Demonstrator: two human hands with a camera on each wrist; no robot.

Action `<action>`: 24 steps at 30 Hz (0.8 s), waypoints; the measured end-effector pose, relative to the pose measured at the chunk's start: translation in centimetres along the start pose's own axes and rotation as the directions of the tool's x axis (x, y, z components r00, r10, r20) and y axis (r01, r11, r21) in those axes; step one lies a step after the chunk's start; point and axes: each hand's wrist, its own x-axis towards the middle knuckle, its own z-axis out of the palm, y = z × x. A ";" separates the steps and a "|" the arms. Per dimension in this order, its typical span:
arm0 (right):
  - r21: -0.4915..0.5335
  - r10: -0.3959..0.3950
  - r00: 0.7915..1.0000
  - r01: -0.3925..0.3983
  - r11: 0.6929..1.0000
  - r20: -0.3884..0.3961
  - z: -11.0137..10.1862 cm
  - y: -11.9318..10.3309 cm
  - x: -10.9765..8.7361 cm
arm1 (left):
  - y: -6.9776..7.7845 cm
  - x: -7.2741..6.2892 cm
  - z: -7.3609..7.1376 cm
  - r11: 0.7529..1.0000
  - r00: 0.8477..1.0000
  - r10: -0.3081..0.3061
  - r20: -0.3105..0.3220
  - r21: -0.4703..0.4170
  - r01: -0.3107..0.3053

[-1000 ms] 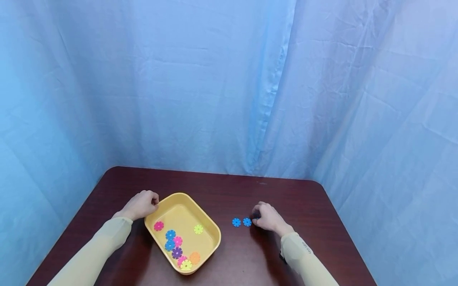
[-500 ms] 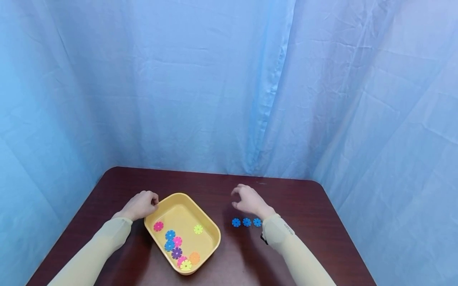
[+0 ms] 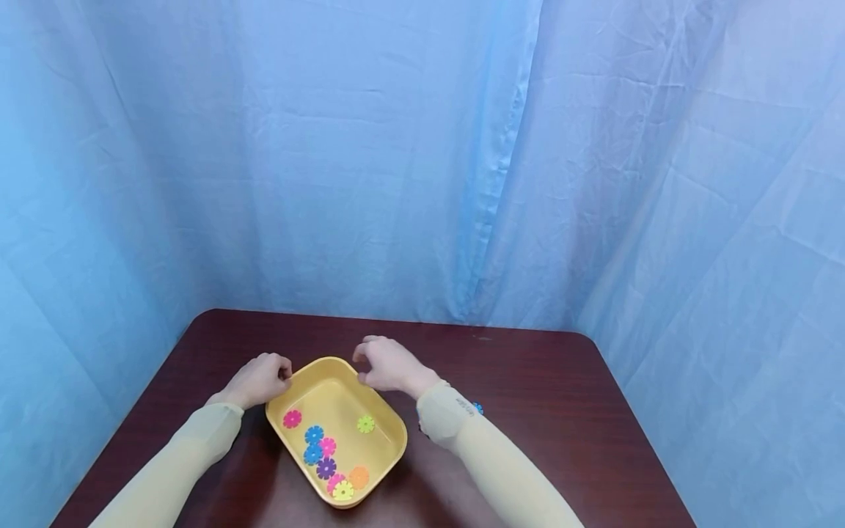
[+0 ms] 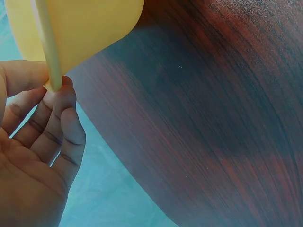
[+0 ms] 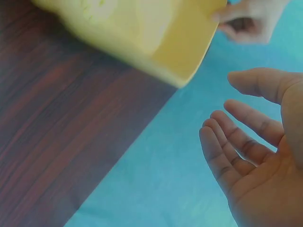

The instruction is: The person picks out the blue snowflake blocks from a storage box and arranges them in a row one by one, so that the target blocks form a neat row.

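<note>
My left hand (image 3: 259, 379) pinches the rim of a yellow plastic tub (image 3: 386, 412) at its left corner; the left wrist view shows thumb and fingers on either side of that rim (image 4: 50, 52). Inside the tub lie several flat notched discs, among them a purple disc (image 3: 326, 468), a lime disc (image 3: 366, 424), an orange disc (image 3: 359, 477) and a blue disc (image 3: 314, 435). My right hand (image 3: 391, 364) hovers by the tub's far right edge, holding nothing, its fingers spread apart from the thumb in the right wrist view.
Part of a blue disc (image 3: 478, 408) peeks out on the table past my right sleeve (image 3: 449, 418), which covers the spot beside it. The dark red wood-grain table (image 3: 568, 440) ends at pale blue curtains (image 3: 370, 183) behind and on both sides.
My right hand has let go of a third blue disc in the row on the table, then swung left to the tub. The left hand has stayed on the rim.
</note>
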 end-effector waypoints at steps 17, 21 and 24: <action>-0.164 -0.048 0.964 0.094 0.982 0.262 6.1 -7.7 3.6 | -0.3 0.1 0.1 1.000 1.000 0.000 0.011 -0.009 0.000; -0.236 -0.034 0.964 0.099 0.967 0.265 7.5 -8.3 3.5 | -0.2 0.1 -0.1 1.000 1.000 0.003 0.013 -0.014 -0.003; -0.273 -0.030 0.963 0.106 0.956 0.267 8.4 -8.6 3.4 | -0.1 0.1 -0.1 1.000 1.000 -0.004 0.020 -0.014 0.004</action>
